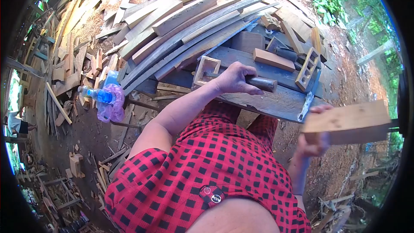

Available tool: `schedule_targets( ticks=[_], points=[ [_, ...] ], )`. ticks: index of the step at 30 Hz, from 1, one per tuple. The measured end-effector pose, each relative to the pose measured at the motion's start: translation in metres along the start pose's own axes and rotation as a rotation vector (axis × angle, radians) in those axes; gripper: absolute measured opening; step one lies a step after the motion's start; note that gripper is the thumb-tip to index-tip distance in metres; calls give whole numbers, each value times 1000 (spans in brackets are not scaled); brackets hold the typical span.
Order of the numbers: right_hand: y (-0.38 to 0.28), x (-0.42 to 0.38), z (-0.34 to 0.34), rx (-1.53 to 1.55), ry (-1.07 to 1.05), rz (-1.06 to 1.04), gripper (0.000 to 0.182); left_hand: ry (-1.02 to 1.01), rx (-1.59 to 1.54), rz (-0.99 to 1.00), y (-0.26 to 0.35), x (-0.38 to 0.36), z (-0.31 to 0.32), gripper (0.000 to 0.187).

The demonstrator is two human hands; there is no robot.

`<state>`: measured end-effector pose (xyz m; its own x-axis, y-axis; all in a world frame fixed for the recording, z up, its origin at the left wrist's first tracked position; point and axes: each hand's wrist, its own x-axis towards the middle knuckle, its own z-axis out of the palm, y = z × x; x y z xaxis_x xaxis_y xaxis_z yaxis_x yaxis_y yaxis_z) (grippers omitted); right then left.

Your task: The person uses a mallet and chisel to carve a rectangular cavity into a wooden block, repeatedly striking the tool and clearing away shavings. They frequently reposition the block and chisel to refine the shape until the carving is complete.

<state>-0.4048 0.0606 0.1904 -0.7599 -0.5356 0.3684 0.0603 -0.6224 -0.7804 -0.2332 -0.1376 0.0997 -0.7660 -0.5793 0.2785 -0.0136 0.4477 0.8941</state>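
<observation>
Nearest the camera, the person's red-and-black checked garment (207, 168) fills the lower centre of the view. The right hand (314, 140), raised off to the side of the surface, has its grip clenched on a pale wooden block (347, 123); the block is held clear of the bench, thumb over its upper edge. The left hand (235, 79) reaches forward onto the blue-painted surface (267, 101), grip closed around a dark cylindrical handle (262, 83) that lies along the planking; the tool's working end is hidden by the hand.

Just beside the left hand sits a small square wooden frame (206, 70). Beyond it, a flat wooden offcut (274, 59) and a ladder-like wooden frame (308, 68) rest on the same surface. A metal bracket (305, 107) lies at the near edge.

To the side, on the ground, a blue water bottle (98, 95) lies against a pink plastic bag (113, 103). Farthest back, a stack of long curved planks (189, 30) leans across the bench.
</observation>
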Motion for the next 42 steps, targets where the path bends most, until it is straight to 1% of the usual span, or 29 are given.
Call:
schedule_targets(
  ticks=[2,3,5,6,8,9,10,12,13,14,16,17,21,23,24,26,27,30,32,34,35,36,38,42],
  points=[
    [39,-22,-19,-591,-298,82,81,9,6,-6,1,1,1,44],
    [43,-25,-22,-587,-296,85,81,9,14,-17,2,-1,1,44],
    [50,-22,-25,-432,-452,544,88,19,59,8,6,-3,-1,44],
    [49,-18,-27,-429,-456,550,88,30,94,25,7,-6,-1,44],
    [44,-6,-37,-490,-410,386,90,43,119,31,1,-6,3,43],
    [47,-2,-44,-514,-388,342,88,66,189,103,2,-5,5,42],
    [53,0,-50,-515,-390,339,88,91,260,175,3,-5,8,41],
    [69,2,-65,-631,-295,343,86,11,344,226,5,-5,19,41],
    [81,1,-77,-665,-249,381,84,-29,330,282,4,-7,25,39],
    [91,0,-88,-666,-249,383,84,-71,317,337,2,-8,30,37],
    [107,-4,-103,-636,-178,492,83,-107,301,368,5,-7,33,37],
    [112,-5,-108,-621,-155,493,82,-142,287,403,6,-7,34,37],
    [114,2,-100,-679,-172,444,81,-190,362,433,4,-2,30,35],
    [111,6,-92,-829,-248,497,81,-141,537,495,9,-3,30,39],
    [112,6,-90,-832,-246,497,81,-142,534,497,13,-5,35,39],
    [117,4,-89,-1144,-382,359,83,53,616,344,20,-15,43,45],
    [121,1,-90,-1258,-434,241,87,55,617,339,18,-16,42,45],
    [125,-3,-92,-1317,-452,195,89,168,331,395,14,-20,39,38],
    [125,-3,-95,-1328,-465,189,90,162,276,408,13,-18,31,38],
    [125,-3,-95,-1331,-479,181,91,121,145,346,13,-17,19,43],
    [124,-3,-95,-1320,-479,184,92,131,97,325,12,-16,12,41],
    [123,-4,-95,-1311,-477,189,93,134,-220,205,10,-17,9,35],
    [124,-5,-95,-1331,-468,184,93,173,-393,33,34,-15,-19,29],
    [120,-6,-89,-1391,-475,167,94,369,-641,40,15,-5,-58,17]
  ],
)
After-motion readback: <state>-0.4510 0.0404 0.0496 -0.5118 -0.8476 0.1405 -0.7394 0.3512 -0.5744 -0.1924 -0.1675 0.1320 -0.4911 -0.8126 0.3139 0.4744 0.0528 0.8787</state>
